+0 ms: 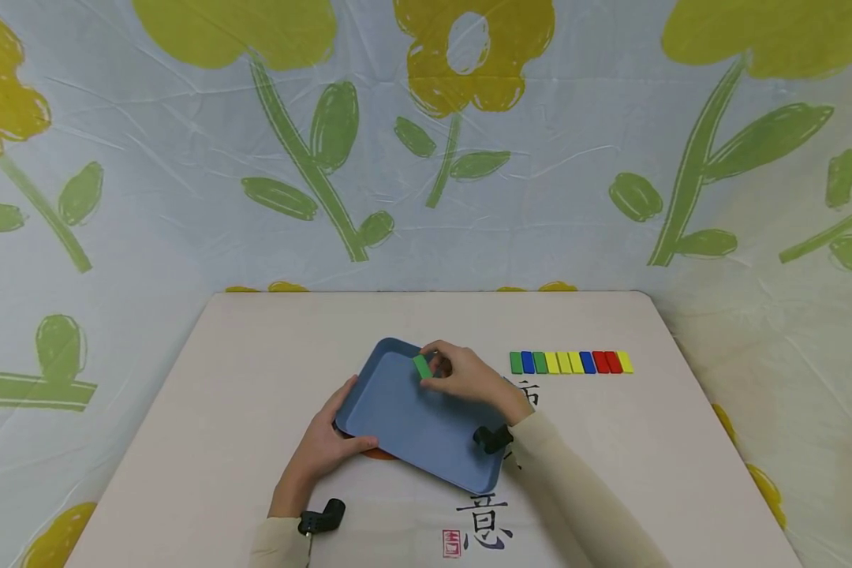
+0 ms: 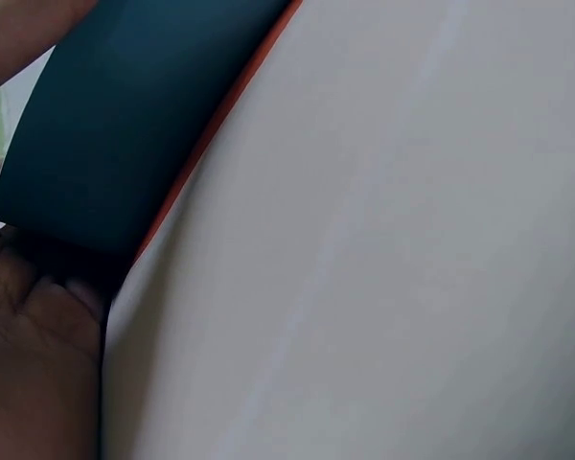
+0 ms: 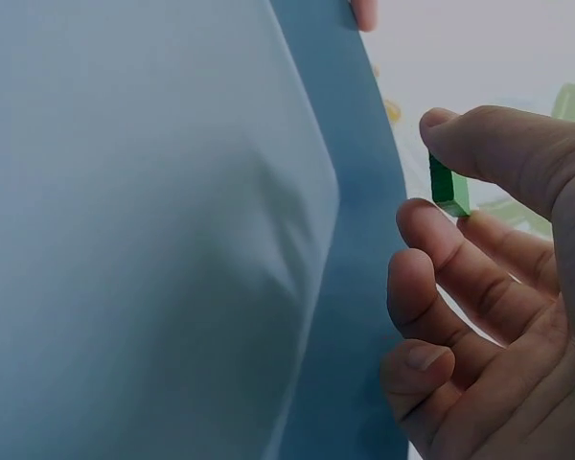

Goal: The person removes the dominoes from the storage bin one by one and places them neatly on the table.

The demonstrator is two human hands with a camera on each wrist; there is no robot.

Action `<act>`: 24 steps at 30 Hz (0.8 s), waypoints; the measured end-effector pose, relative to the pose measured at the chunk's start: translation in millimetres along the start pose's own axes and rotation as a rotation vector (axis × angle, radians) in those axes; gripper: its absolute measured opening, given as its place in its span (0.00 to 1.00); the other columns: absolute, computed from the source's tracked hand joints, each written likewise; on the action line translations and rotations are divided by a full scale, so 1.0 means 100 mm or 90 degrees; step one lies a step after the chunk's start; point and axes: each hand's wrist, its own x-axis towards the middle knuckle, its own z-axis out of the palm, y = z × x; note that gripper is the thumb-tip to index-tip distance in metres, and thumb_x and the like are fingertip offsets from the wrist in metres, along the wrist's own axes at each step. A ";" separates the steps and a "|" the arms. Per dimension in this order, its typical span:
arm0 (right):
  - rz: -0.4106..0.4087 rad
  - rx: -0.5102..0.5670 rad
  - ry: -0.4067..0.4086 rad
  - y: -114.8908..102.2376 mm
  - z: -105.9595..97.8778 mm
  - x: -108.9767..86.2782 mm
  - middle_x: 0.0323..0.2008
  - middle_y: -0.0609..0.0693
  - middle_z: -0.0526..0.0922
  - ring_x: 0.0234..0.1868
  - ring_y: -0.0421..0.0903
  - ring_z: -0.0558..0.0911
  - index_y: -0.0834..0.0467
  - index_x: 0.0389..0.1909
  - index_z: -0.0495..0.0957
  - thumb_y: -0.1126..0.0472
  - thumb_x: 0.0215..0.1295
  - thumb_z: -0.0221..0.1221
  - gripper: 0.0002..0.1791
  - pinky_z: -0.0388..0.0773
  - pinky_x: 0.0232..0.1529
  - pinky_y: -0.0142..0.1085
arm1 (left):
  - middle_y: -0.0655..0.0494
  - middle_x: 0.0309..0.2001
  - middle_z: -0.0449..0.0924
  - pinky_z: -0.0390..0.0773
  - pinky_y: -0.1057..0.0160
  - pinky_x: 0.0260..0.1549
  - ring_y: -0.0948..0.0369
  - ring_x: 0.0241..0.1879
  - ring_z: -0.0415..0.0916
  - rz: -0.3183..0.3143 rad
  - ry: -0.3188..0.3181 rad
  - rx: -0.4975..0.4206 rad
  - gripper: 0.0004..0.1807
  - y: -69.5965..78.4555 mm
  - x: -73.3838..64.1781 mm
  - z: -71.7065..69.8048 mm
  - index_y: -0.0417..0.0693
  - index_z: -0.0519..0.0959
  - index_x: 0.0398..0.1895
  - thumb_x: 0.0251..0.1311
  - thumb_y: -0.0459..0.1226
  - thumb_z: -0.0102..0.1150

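A blue rectangular tray lies at an angle over the middle of the table. My left hand grips its left end, with the thumb along the near rim. In the left wrist view, the tray's dark outer wall sits between the thumb and the other fingers. My right hand pinches a small green block above the tray's far side. The right wrist view shows the green block between thumb and fingertips, beside the tray rim.
A row of several green, blue, yellow and red blocks lies at the back right of the table. Part of an orange-red thing shows beneath the tray. Black written characters and a red seal mark are near the front.
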 end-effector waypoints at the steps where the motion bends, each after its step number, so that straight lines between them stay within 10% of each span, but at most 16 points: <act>1: 0.002 0.002 0.000 0.00 -0.02 0.00 0.39 0.48 0.82 0.35 0.40 0.77 0.56 0.63 0.75 0.55 0.66 0.69 0.26 0.78 0.36 0.33 | 0.52 0.82 0.53 0.58 0.33 0.73 0.43 0.80 0.51 0.001 0.000 0.000 0.61 0.00 0.00 0.00 0.72 0.53 0.82 0.47 0.48 0.83; 24: 0.021 -0.015 0.035 0.07 -0.31 -0.10 0.42 0.49 0.84 0.38 0.41 0.81 0.56 0.64 0.74 0.55 0.67 0.69 0.28 0.80 0.39 0.36 | 0.52 0.82 0.53 0.59 0.32 0.72 0.42 0.80 0.51 0.008 0.002 0.003 0.61 0.03 -0.01 0.00 0.69 0.54 0.83 0.47 0.48 0.82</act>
